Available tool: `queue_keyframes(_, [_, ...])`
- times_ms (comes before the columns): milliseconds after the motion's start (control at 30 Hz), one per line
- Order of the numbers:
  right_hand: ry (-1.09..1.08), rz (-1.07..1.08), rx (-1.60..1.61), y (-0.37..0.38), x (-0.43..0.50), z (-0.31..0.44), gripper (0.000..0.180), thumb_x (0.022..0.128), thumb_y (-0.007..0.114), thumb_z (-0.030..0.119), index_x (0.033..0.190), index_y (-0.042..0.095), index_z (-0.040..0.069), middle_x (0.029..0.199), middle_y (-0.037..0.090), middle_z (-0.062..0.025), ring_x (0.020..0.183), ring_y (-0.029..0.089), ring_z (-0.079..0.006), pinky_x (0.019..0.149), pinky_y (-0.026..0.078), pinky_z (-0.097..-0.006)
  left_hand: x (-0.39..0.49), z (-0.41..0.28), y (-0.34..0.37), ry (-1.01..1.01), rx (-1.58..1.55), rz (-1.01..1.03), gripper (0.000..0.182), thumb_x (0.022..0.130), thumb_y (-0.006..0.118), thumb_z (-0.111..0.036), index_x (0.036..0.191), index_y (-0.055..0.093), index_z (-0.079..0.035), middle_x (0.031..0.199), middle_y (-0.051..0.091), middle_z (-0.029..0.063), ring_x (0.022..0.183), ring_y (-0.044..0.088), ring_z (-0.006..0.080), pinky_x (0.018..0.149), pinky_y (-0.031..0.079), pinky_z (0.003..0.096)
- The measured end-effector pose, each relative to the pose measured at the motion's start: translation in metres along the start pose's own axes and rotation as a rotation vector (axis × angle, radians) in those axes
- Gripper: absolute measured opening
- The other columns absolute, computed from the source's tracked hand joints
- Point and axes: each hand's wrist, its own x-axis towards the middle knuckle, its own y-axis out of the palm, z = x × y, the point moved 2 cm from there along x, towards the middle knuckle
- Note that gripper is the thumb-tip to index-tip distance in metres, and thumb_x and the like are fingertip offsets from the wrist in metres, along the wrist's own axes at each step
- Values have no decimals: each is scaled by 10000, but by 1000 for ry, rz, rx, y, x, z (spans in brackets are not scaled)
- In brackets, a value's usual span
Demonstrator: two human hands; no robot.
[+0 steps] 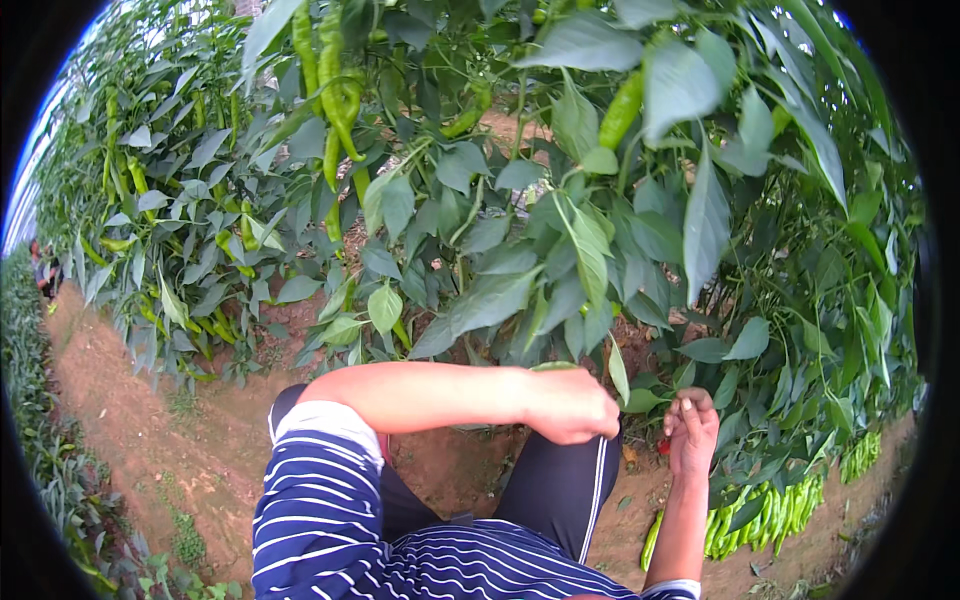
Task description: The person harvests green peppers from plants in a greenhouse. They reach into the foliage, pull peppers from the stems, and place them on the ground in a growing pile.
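Observation:
My left hand (pixel 574 406) reaches across in front of me, above my right knee. Its fingers are curled under and blurred, so whatever they may hold is hidden. My right hand (pixel 691 433) is raised beside the low leaves of a pepper plant (pixel 517 300), palm partly turned up and fingers bent. A green leaf (pixel 641 401) reaches close to its fingertips; whether they pinch it is unclear. Long green peppers (pixel 334 82) hang higher on the plants, and another green pepper (pixel 621 112) hangs among leaves at upper right. Beyond my right forearm, a pile of picked green peppers (pixel 769 517) lies on the soil.
A second, smaller pepper pile (pixel 861 456) lies farther right along the row. A bare soil path (pixel 135 435) runs on the left, bordered by another row of plants (pixel 45 420). A small red object (pixel 663 447) is by my right wrist. Far left, a person (pixel 49 274) is partly visible.

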Motion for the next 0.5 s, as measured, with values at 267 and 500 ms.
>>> queue_keyframes(267, [-273,648,-404,228,41,87,181,914,621,111,1021,615,-35,882,628,-77,736,585,-119,639,492,-253,-133,20,-142,-259,412,-820,193,709,631,-42,896,659,-82,897,678,76,854,662,268,736,547,362])
queue_keyframes(500, [-982,773,-1119,396,144,68,326,865,607,87,1182,584,15,1157,593,-140,1086,585,-243,958,456,-323,-280,132,-151,-1223,479,-832,441,774,651,-181,1177,576,-17,1099,619,176,1040,586,382,914,469,413])
